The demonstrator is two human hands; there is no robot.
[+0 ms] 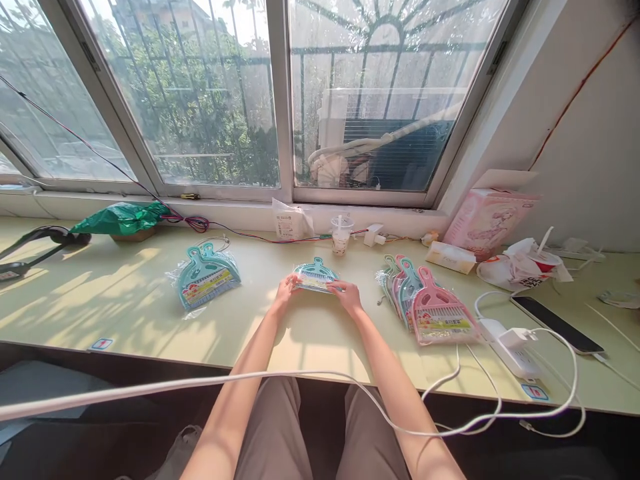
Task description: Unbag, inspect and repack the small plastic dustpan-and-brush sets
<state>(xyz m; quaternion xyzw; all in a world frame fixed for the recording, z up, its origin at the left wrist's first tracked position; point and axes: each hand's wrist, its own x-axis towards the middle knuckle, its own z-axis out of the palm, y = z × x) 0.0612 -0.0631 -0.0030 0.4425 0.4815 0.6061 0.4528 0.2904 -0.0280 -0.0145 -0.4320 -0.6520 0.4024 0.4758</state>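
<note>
While both hands, the left hand (286, 291) and the right hand (347, 294), pinch the side edges of the bagged teal dustpan set (315, 275) at frame centre on the table (125, 300), it looks light, stiff plastic in slippery film.

Pale yellow-green table (125, 293), dappled with sun and shadow. Teal dustpan set (315, 274) with a multicoloured label between the hands; teal stack (206, 277) at left, pink-topped stack (437, 313) at right with teal ones beneath. Shiny green bag (120, 217), pink illustrated box (487, 220), white power strip (510, 347) and cable (200, 383), black phone (557, 324).
</note>
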